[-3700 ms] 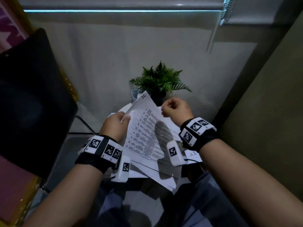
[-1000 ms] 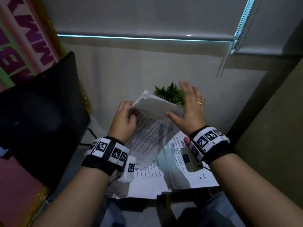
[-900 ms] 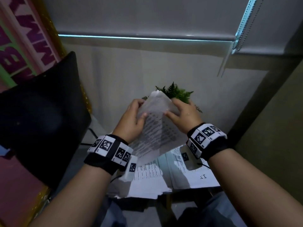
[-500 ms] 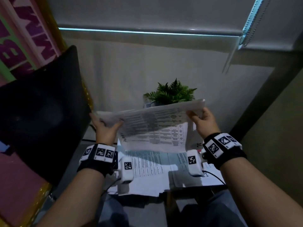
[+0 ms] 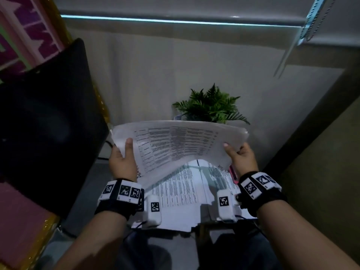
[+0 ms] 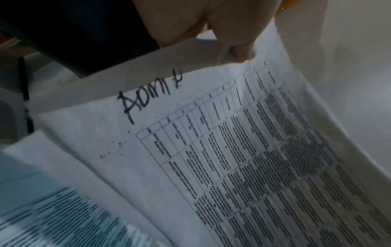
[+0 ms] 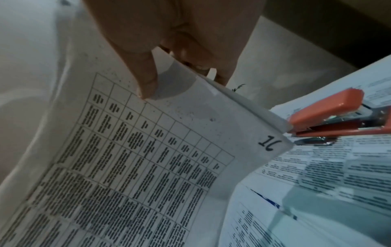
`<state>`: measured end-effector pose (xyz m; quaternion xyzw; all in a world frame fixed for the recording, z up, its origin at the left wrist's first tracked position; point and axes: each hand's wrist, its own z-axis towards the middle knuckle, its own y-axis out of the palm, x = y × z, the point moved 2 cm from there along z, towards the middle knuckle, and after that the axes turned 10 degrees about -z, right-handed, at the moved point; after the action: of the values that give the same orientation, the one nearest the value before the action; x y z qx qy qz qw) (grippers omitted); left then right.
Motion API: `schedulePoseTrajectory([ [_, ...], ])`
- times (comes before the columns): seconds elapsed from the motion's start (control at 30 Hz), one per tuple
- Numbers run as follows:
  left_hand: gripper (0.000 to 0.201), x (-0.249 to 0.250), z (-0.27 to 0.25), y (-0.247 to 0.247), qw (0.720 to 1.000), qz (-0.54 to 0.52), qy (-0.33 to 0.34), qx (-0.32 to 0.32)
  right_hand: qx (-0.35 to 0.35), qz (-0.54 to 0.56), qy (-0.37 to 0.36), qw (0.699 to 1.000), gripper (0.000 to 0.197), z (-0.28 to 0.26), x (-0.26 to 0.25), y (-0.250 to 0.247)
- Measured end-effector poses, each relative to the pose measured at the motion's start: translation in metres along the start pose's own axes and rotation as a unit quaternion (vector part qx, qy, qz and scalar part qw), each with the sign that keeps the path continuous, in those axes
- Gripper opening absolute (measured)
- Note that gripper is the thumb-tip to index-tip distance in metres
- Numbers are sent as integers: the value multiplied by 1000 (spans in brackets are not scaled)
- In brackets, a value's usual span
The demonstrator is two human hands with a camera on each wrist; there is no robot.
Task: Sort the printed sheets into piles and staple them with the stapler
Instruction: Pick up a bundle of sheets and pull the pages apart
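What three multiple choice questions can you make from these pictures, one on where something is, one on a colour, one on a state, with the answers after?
1. Where does the stapler lie?
A. On the sheets spread on the table, near the right hand
B. In the left hand
C. Under the potted plant

2. What colour is the stapler's top?
A. Blue
B. Orange-red
C. Black

3. How is the held bundle of sheets being held?
A. Lying flat on the table, untouched
B. Pinched by one hand only
C. Lifted off the table, gripped at both ends

Answers:
1 A: the right wrist view shows it resting on printed pages just past the held bundle's corner.
2 B: its cap reads orange-red in the right wrist view.
3 C: the left hand and right hand each grip an end, with the table sheets visible below.
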<state>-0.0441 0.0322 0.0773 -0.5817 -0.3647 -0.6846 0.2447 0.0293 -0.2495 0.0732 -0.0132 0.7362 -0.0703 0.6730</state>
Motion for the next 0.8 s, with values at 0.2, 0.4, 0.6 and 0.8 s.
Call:
schedulePoseTrajectory([
  [0.2,37,-9,-4,5,992,92,1,-82,34,-31,-12,999,26,1,8,9],
  [0.4,58,-20,8,0,993,89,-13,-83,38,-41,-15,998,34,8,24,7],
  [0.6,48,-51,7,1,983,144,-78,-83,39,-154,-6,987,8,11,29,13],
  [0.8,43,-51,9,5,985,125,-93,-70,15,-139,35,990,34,13,30,15],
])
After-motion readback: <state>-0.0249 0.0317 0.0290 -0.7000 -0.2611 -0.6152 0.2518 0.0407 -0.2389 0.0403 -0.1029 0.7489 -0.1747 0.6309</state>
